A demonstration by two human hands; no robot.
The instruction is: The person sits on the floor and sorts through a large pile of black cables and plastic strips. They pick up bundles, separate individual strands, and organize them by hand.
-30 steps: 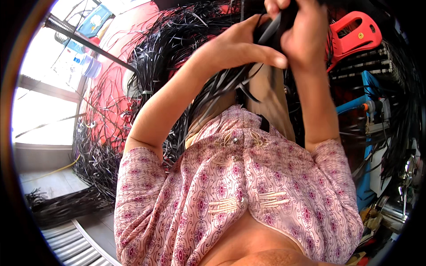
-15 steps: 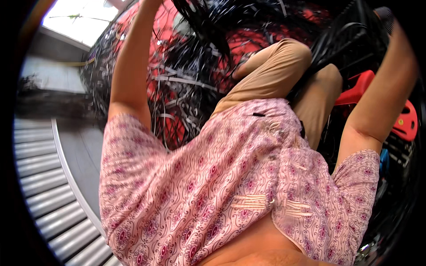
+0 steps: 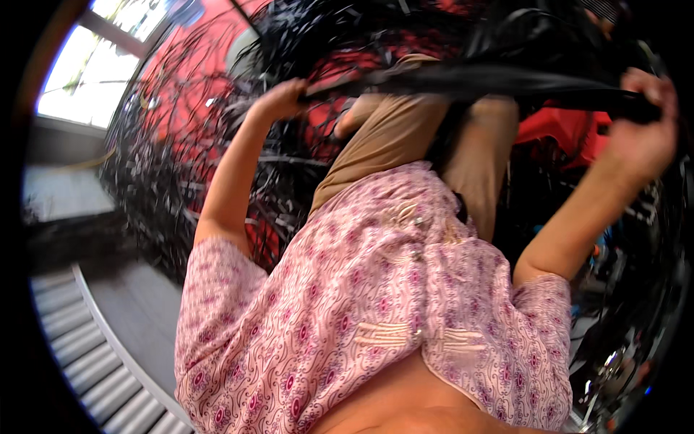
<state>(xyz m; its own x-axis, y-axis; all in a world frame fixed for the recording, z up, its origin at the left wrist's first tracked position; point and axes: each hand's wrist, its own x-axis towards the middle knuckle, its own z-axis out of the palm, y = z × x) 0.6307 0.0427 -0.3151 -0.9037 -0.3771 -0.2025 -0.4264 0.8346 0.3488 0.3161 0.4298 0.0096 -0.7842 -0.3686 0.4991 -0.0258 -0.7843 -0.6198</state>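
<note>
A bundle of black strips (image 3: pixel 470 81) stretches across in front of my bent knees, blurred by motion. My left hand (image 3: pixel 282 100) is closed around its left end, above the heap. At the far right my right hand (image 3: pixel 647 126) grips the other end, fingers wrapped over the dark material. Whether the bundle is many thin strips or one wide band is hard to tell through the blur. Beneath and beyond it lies a tangled heap of black strips (image 3: pixel 181 155) on a red surface (image 3: pixel 191 54).
A red plastic object (image 3: pixel 557 134), probably a stool or seat, sits beyond my right knee. Slatted metal rollers or bars (image 3: pixel 94 347) run along the lower left. Bright window panes (image 3: pixel 87 79) show at the upper left. Dark clutter with shiny bits (image 3: pixel 614 362) lies at the lower right.
Both hands have come down toward me from near the upper edge. The black bundle now spans between them. My view has shifted slightly.
</note>
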